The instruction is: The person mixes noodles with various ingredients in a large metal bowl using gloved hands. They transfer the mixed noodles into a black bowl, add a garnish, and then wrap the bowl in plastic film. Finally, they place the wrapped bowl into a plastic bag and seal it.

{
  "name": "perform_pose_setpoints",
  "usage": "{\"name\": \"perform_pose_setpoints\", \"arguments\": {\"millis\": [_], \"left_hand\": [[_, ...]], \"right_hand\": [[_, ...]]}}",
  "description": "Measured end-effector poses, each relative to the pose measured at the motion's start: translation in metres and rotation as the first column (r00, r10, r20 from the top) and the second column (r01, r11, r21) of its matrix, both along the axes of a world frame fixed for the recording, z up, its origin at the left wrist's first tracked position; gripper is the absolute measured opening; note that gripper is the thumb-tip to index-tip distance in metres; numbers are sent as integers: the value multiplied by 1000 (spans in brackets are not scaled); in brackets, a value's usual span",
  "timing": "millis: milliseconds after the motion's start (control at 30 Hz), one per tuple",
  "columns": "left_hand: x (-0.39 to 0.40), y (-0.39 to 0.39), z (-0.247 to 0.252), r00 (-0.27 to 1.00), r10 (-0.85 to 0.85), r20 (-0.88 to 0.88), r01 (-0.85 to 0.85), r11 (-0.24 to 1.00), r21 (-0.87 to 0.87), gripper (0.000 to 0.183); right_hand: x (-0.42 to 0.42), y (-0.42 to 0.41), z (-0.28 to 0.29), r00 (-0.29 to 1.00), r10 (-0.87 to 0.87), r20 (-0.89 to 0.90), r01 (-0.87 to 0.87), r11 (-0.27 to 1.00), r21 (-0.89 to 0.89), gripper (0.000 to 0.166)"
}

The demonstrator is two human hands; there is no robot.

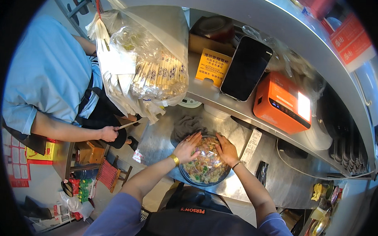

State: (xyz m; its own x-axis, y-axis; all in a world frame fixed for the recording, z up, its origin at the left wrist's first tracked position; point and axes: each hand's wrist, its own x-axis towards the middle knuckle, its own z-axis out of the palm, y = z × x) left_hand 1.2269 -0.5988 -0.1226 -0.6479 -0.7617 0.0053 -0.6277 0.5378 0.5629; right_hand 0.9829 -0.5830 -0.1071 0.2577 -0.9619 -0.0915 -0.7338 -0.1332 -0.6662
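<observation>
A round bowl of mixed food under a clear plastic lid stands at the near edge of the steel counter. My left hand lies flat on the lid's left side, fingers pointing away from me. On the right side of the same lid rests my right hand, its fingers on the far rim. Both palms face down, and neither hand is closed around anything visible. A crumpled grey cloth lies just beyond my left hand. Right of my right hand are a printed paper slip and a black packet.
A co-worker's hand holds a thin stick at the left. Bags of wrapped chopsticks hang at the upper left. Over the counter, a metal shelf carries a dark-screened phone and an orange printer. A cable crosses the counter's right side.
</observation>
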Motion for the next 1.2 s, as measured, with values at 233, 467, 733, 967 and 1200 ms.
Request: {"name": "perform_pose_setpoints", "arguments": {"millis": [233,467,733,967,1200], "left_hand": [[-1,2,3,997,4,82,6,992,-123,69],[-3,88,-5,849,528,-7,-528,849,12,69],[-1,66,-4,909,408,-86,-400,912,95,69],[4,54,-1,931,365,19,-364,931,-25,75],[7,50,-10,924,381,-46,-380,925,25,75]], "right_hand": [[1,5,-5,996,-47,-70,45,999,-16,47],[22,55,-15,945,-328,-11,325,940,-106,46],[26,79,-22,871,-483,90,490,868,-85,49],[10,15,-9,956,-292,40,293,955,-48,32],[19,1,-36,941,-337,4,336,938,88,44]]}}
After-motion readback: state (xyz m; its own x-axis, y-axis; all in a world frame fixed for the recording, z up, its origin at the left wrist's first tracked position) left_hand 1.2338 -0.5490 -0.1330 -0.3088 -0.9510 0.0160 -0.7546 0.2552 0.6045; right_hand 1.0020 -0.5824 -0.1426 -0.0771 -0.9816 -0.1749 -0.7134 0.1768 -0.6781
